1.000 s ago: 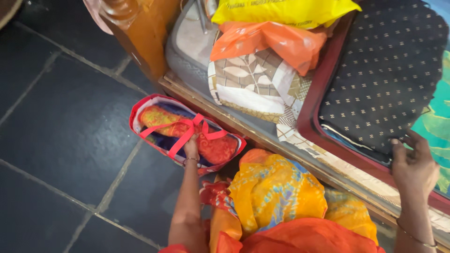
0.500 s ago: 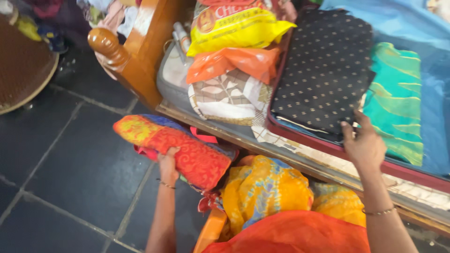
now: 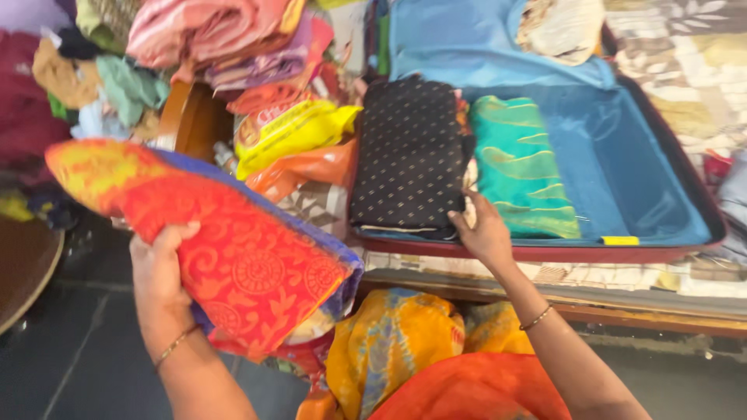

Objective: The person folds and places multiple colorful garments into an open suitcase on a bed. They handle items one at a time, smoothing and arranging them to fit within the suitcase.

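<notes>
A yellow plastic bag lies at ten o'clock of the frame centre, with an orange bag just below it. A heap of mixed clothes fills the eleven o'clock corner. A round wooden tabletop shows at nine o'clock, over dark floor tiles.

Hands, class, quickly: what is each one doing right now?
Left hand: closed on the folded red and orange patterned cloth, lifted up.
Right hand: fingers resting on the folded black dotted cloth in the open blue-lined suitcase; grip cannot be told.
</notes>
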